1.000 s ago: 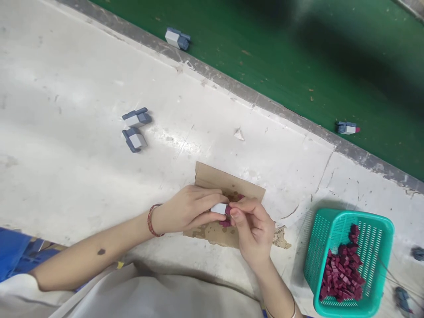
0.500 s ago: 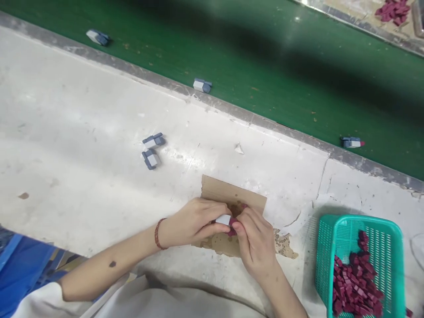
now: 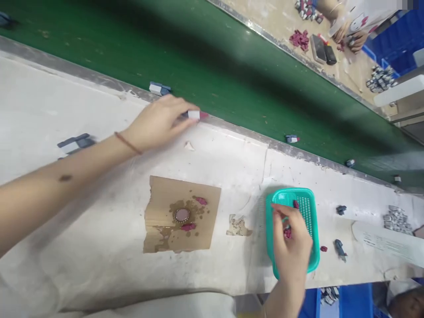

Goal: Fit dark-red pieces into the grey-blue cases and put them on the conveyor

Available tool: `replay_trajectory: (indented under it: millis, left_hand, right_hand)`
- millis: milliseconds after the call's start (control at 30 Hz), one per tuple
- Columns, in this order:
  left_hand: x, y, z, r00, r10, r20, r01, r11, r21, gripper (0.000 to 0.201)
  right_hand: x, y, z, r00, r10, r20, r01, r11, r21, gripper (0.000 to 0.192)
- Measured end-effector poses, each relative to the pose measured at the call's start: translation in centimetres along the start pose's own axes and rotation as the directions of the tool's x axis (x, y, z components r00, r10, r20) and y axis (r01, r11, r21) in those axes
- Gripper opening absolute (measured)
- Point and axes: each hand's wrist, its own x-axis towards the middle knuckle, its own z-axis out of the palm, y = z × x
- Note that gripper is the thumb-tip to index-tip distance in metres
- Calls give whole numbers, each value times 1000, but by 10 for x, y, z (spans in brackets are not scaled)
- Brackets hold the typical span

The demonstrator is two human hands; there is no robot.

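Note:
My left hand (image 3: 158,122) reaches out to the edge of the green conveyor belt (image 3: 232,75) and pinches a small white part with a dark red tip (image 3: 196,115). My right hand (image 3: 291,243) is down inside the teal basket (image 3: 311,207), fingers bent over the dark red pieces (image 3: 287,232); whether it grips one I cannot tell. Between the hands lies a piece of brown cardboard (image 3: 159,194) with a round stained spot and a few red pieces (image 3: 188,227) on it.
More grey-white parts lie on the belt (image 3: 159,88) (image 3: 291,139) and on the white bench at the left (image 3: 75,142). Small dark parts (image 3: 339,247) lie right of the basket. Across the belt another person's hands (image 3: 347,33) work among parts.
My hands have separated: the left carried the white part with the red tip up to the belt edge, the right moved into the teal basket. The view swung right and upward.

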Motion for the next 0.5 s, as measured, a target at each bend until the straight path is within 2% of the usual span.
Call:
replay_trajectory:
  millis: [67, 133, 267, 400, 500]
  left_hand:
    - [23, -11, 2, 996, -78, -40, 80, 997, 25, 53]
    - [35, -18, 4, 991, -114, -64, 114, 993, 2, 51]
    - [32, -23, 6, 987, -141, -75, 141, 990, -6, 52]
    - [16, -24, -3, 971, -221, -91, 227, 972, 58, 47]
    - [11, -25, -13, 963, -247, -107, 254, 966, 56, 44]
  right_hand:
    - [-8, 29, -18, 991, 114, 74, -101, 982, -160, 22]
    - [-16, 51, -27, 970, 203, 136, -167, 956, -239, 26]
    - [-22, 64, -25, 930, 293, 221, -231, 935, -270, 25]
    - [-19, 57, -19, 924, 331, 191, -311, 942, -129, 23]
    - [-16, 45, -18, 900, 392, 188, -424, 888, 178, 20]
